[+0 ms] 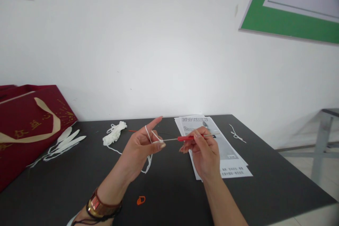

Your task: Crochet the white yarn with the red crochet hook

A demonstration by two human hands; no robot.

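Note:
My right hand [202, 148] grips a crochet hook [185, 138] by its red handle, and the thin metal shaft points left. White yarn [148, 135] runs over my left hand [143, 141], whose index finger stretches up while the thumb and other fingers pinch the strand at the hook's tip. A loop of the yarn hangs below the left fingers. From there a strand leads back to a bundle of white yarn [115, 133] on the table. The hook's very tip is hidden at the left thumb.
Printed sheets [233, 169] lie under and behind my right hand. An orange stitch marker [141, 200] lies near the front of the black table [169, 197]. White tassel-like pieces [65, 144] and a dark red bag [34, 123] are at the left. A short knotted yarn piece [235, 135] lies at the right.

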